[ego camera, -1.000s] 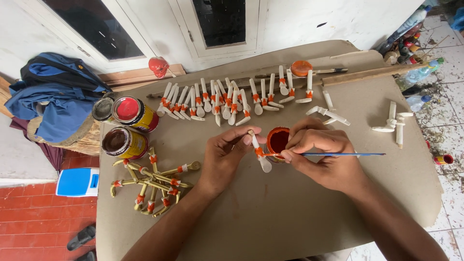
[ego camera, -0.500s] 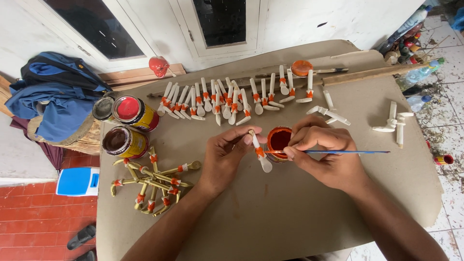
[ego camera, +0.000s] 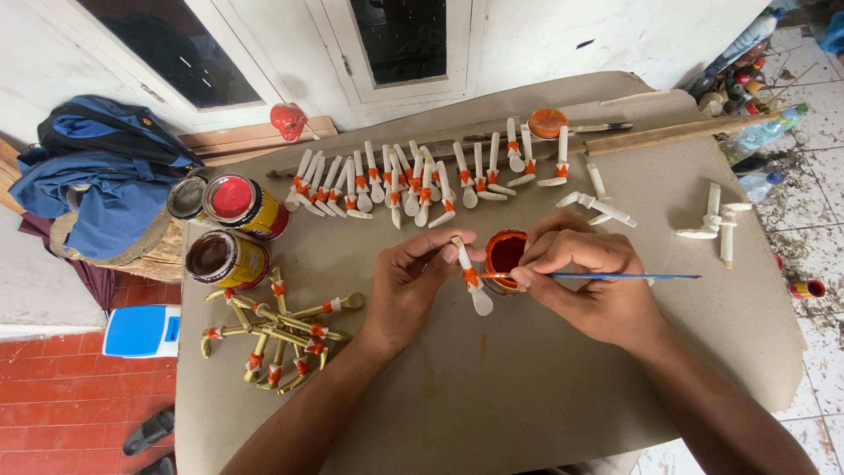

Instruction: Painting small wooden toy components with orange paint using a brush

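Pinching the white wooden piece (ego camera: 471, 274) in your left hand (ego camera: 410, 286), you grip the paintbrush (ego camera: 607, 277) in your right hand (ego camera: 591, 280), tip touching the piece's orange band.

Cardboard sheet (ego camera: 545, 387) — white pegs (ego camera: 396, 180), tins (ego camera: 233, 230)

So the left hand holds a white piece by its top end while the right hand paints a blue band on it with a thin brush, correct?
Not quite: the band is orange, not blue. The head view shows the left hand pinching the white piece by its top end while the right hand touches the thin brush to an orange band, beside a small pot of orange paint. Only the brush handle is blue.
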